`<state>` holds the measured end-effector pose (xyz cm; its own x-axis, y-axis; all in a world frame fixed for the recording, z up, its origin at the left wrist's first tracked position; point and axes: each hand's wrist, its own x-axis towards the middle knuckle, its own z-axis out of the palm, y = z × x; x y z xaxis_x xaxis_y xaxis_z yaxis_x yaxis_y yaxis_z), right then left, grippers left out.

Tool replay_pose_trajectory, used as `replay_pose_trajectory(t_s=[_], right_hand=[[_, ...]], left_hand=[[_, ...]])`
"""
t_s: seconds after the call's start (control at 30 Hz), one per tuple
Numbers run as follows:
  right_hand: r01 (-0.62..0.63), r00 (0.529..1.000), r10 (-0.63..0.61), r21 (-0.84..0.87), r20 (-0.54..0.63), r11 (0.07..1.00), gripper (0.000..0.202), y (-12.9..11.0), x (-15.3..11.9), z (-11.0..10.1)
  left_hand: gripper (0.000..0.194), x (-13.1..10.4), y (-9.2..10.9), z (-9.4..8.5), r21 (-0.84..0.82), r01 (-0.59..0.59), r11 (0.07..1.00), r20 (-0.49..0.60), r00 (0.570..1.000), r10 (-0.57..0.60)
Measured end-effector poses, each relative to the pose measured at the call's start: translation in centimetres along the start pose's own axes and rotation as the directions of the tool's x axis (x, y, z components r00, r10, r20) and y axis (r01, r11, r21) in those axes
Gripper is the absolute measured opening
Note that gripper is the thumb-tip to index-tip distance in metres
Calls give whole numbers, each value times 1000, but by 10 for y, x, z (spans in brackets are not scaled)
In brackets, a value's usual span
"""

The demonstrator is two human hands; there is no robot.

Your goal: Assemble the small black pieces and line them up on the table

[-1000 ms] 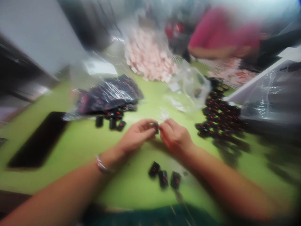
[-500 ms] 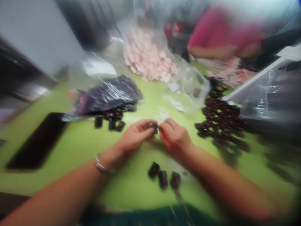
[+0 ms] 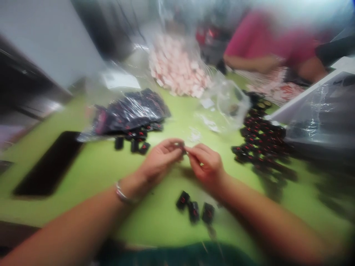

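Note:
My left hand (image 3: 163, 157) pinches a small black block (image 3: 182, 146) between thumb and fingers, over the middle of the green table. My right hand (image 3: 206, 160) is closed beside it, its index fingertip against the block's right side. Anything between the right fingertips is too small and blurred to name. Nearer to me lie three loose black blocks with red marks: one on the left (image 3: 182, 200), one in the middle (image 3: 193, 212) and one on the right (image 3: 208, 212). Some tiny white pieces (image 3: 195, 135) lie just beyond my hands.
A clear bag of black blocks (image 3: 133, 111) spills at left, beside a dark flat slab (image 3: 48, 164). Piled black blocks (image 3: 260, 136) sit right, by a plastic-covered bin (image 3: 318, 107). Behind are a bag of pinkish pieces (image 3: 177, 66), a crumpled clear bag (image 3: 230, 101) and a person in pink (image 3: 255, 40).
My right index finger has straightened toward the block and now touches it. My left hand keeps its pinch. The view has shifted slightly, and the other person's hand at back right has moved right.

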<state>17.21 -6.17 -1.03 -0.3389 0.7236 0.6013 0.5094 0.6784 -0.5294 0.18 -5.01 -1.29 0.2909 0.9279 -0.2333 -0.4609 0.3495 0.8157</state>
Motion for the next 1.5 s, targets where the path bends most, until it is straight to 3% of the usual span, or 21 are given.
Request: replay_pose_trajectory(t_s=[0.2, 0.33, 0.43, 0.53, 0.67, 0.77, 0.9, 1.07, 1.27, 1.37, 1.5], right_hand=[[-26, 1000, 26, 64, -3, 998, 30, -4, -2, 2], [-200, 978, 209, 224, -16, 954, 35, -9, 1, -2], [-406, 905, 426, 280, -11, 870, 21, -12, 10, -7], [-596, 799, 586, 307, 134, 742, 13, -15, 18, -11], [-740, 669, 682, 356, 296, 571, 15, -18, 22, -13], [-774, 624, 702, 396, 343, 494, 15, -21, 22, -13], [-784, 609, 700, 416, 373, 460, 16, -21, 22, -13], [-775, 625, 695, 385, 355, 501, 15, -20, 21, -9], [-811, 583, 728, 300, 361, 501, 13, -19, 23, -4], [-799, 599, 706, 338, 379, 496, 13, -17, 23, -5], [-787, 605, 670, 452, 431, 420, 18, -14, 22, -7]], left_hand=[[36, -1, 5, 4, -82, 62, 995, 5, 998, -62], [35, -1, 7, 3, -13, -21, 1000, 12, 1000, 22], [31, 0, 5, 0, 66, -59, 996, 69, 996, 54], [28, 2, 1, -4, 147, -96, 985, 114, 990, 79], [28, 4, -2, -9, 245, -155, 957, 148, 982, 121], [25, 3, 0, -9, 313, -193, 930, 178, 974, 143], [24, 1, 3, -5, 362, -213, 907, 186, 970, 154], [23, 0, 0, -1, 404, -207, 891, 145, 976, 161], [22, -2, -6, 3, 497, -209, 842, 96, 978, 186], [24, 0, -5, 2, 430, -193, 882, 100, 981, 166], [26, 3, -4, -2, 286, -158, 945, 147, 982, 120]])
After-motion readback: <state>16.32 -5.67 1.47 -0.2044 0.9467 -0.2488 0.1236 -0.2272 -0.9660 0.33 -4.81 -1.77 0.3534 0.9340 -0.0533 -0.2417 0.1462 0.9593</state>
